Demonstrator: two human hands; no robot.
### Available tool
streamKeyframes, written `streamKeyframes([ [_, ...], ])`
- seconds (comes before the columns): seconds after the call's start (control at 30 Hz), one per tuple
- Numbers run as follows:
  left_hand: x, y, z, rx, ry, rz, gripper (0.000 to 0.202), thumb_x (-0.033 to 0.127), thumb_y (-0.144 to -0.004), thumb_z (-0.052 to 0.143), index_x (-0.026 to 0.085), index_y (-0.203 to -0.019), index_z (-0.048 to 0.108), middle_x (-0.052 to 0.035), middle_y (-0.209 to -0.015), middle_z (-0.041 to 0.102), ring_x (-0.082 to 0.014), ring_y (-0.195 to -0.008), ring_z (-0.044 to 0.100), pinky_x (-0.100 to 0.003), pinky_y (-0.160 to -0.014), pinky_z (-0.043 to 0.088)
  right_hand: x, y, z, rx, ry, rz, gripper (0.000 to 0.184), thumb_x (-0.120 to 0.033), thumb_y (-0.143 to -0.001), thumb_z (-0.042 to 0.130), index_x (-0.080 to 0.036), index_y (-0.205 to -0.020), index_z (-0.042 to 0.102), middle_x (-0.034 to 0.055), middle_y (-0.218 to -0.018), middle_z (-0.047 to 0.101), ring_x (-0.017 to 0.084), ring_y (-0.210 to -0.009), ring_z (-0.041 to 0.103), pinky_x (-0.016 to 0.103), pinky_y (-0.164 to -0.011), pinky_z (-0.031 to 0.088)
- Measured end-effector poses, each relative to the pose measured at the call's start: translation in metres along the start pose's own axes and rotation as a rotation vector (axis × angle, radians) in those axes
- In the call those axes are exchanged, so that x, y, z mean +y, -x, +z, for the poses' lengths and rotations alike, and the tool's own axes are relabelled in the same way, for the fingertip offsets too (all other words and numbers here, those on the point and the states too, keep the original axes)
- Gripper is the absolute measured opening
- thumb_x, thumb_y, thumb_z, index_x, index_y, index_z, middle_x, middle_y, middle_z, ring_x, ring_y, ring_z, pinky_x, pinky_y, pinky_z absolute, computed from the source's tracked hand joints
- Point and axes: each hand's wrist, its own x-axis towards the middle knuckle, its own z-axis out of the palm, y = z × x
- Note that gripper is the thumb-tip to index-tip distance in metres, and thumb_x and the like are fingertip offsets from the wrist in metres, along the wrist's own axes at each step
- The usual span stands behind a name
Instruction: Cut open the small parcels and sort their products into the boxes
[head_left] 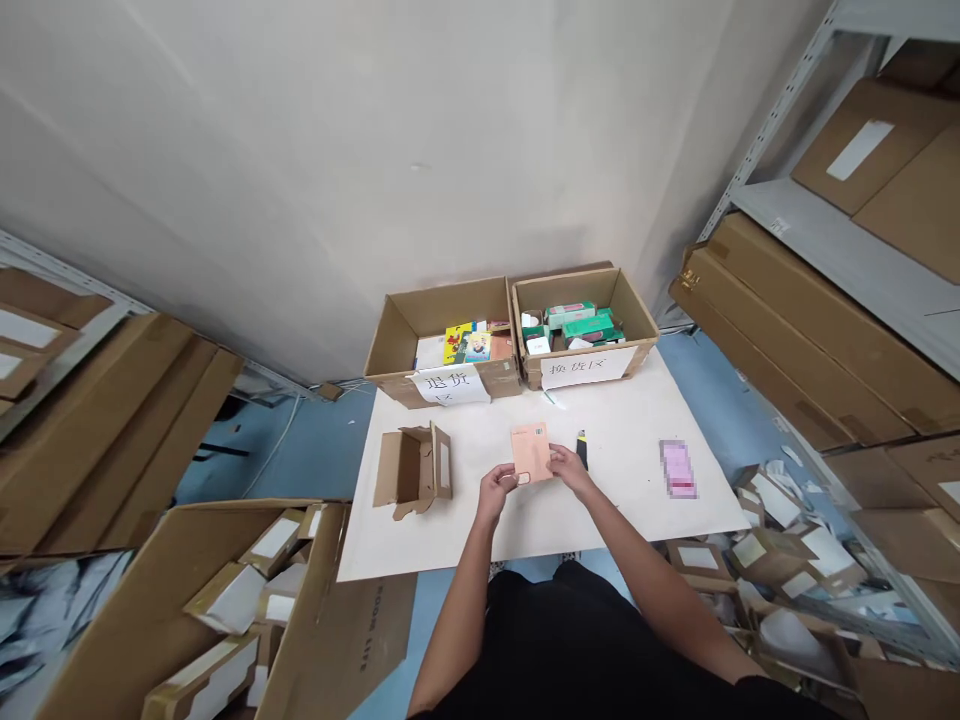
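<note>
A peach-pink booklet (pixel 529 448) is held up over the white table, its face towards me. It has a small dark-green mark at the top right and a rounded white label at the lower left. My left hand (pixel 498 487) pinches its lower left corner, and my right hand (pixel 568 466) grips its right edge. Just beyond my right hand lies a black and yellow box cutter (pixel 582 450), partly covered by the hand. To the left, an opened small cardboard box (pixel 412 468) rests on its side, its inside looking bare.
Two cartons stand at the table's back: the left carton (pixel 394 335) holds colourful booklets, the right carton (pixel 637 310) green and white boxes. A blurred pink phone-shaped thing (pixel 678 469) lies at right. A big carton of parcels (pixel 322 590) stands lower left; shelves flank both sides.
</note>
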Motion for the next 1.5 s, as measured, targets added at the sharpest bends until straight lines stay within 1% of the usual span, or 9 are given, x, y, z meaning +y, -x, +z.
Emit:
streamKeyframes([
  [0.17,0.068,0.012,0.011,0.035,0.036,0.128,0.050,0.040,-0.065,0.090,0.016,-0.108,0.080,-0.0109,-0.105,0.081,-0.0240,-0.095,0.077,-0.044,-0.097,0.060,-0.084,0.013,-0.019,-0.143,-0.114,-0.099,0.050,-0.039,-0.066,0.083,-0.024,-0.112,0.069,0.0026,-0.103,0.072,0.019,-0.085,0.072,0.029,-0.070,0.058],
  [0.33,0.109,0.024,0.013,0.161,0.053,0.275,0.050,0.036,-0.062,0.091,0.016,-0.107,0.080,-0.0070,-0.090,0.081,-0.0221,-0.086,0.077,-0.042,-0.093,0.061,-0.124,0.029,-0.026,-0.167,-0.170,-0.154,0.054,-0.043,-0.066,0.087,-0.026,-0.112,0.066,0.0025,-0.105,0.073,0.019,-0.085,0.071,0.028,-0.069,0.059],
  [0.63,0.122,0.038,0.020,0.255,-0.165,0.275,0.037,0.052,-0.073,0.086,0.017,-0.084,0.080,-0.0040,-0.067,0.074,-0.0195,-0.065,0.072,-0.032,-0.065,0.060,-0.133,0.040,-0.025,-0.226,-0.144,-0.174,0.053,-0.043,-0.068,0.087,-0.025,-0.114,0.067,0.0049,-0.110,0.073,0.020,-0.089,0.072,0.031,-0.071,0.060],
  [0.7,0.121,0.042,0.026,0.251,-0.250,0.324,0.035,0.054,-0.082,0.078,0.019,-0.085,0.081,-0.0071,-0.082,0.078,-0.0215,-0.081,0.075,-0.031,-0.071,0.060,-0.132,0.040,-0.026,-0.245,-0.138,-0.173,0.054,-0.043,-0.068,0.087,-0.025,-0.115,0.067,0.0050,-0.110,0.074,0.021,-0.089,0.072,0.030,-0.071,0.060],
  [0.83,0.121,0.049,0.038,0.164,-0.185,0.372,0.047,0.048,-0.086,0.074,0.022,-0.124,0.076,-0.0114,-0.129,0.074,-0.0245,-0.112,0.071,-0.035,-0.088,0.061,-0.129,0.039,-0.025,-0.269,-0.133,-0.166,0.054,-0.043,-0.068,0.088,-0.025,-0.115,0.068,0.0046,-0.110,0.073,0.020,-0.090,0.073,0.029,-0.069,0.060],
  [1.1,0.119,0.044,0.040,0.074,-0.119,0.320,0.058,0.038,-0.077,0.082,0.020,-0.131,0.071,-0.0082,-0.109,0.076,-0.0192,-0.089,0.072,-0.035,-0.083,0.062,-0.129,0.047,-0.026,-0.225,-0.164,-0.208,0.058,-0.045,-0.069,0.088,-0.026,-0.120,0.069,0.0050,-0.111,0.075,0.021,-0.094,0.074,0.031,-0.074,0.060],
  [1.27,0.125,0.040,0.064,0.290,-0.195,0.449,0.043,0.037,-0.080,0.081,0.021,-0.120,0.077,-0.0118,-0.128,0.072,-0.0250,-0.110,0.072,-0.036,-0.089,0.061,-0.137,0.059,-0.021,-0.116,-0.116,-0.327,0.052,-0.042,-0.077,0.081,-0.025,-0.125,0.070,0.0087,-0.123,0.075,0.025,-0.099,0.075,0.039,-0.082,0.062],
  [1.4,0.139,0.041,0.095,0.090,-0.080,0.457,0.055,0.043,-0.080,0.083,0.021,-0.130,0.074,-0.0112,-0.133,0.073,-0.0290,-0.120,0.070,-0.039,-0.096,0.059,-0.148,0.074,-0.003,-0.131,0.089,-0.518,0.048,-0.039,-0.085,0.072,-0.029,-0.132,0.072,0.0079,-0.131,0.073,0.029,-0.123,0.068,0.043,-0.095,0.060],
  [1.5,0.155,0.043,0.099,0.022,0.051,0.490,0.057,0.047,-0.080,0.084,0.019,-0.128,0.076,-0.0097,-0.130,0.076,-0.0302,-0.122,0.069,-0.042,-0.102,0.057,-0.154,0.080,0.006,-0.195,0.221,-0.645,0.043,-0.036,-0.089,0.066,-0.032,-0.131,0.074,0.0067,-0.143,0.067,0.029,-0.141,0.055,0.042,-0.102,0.057],
])
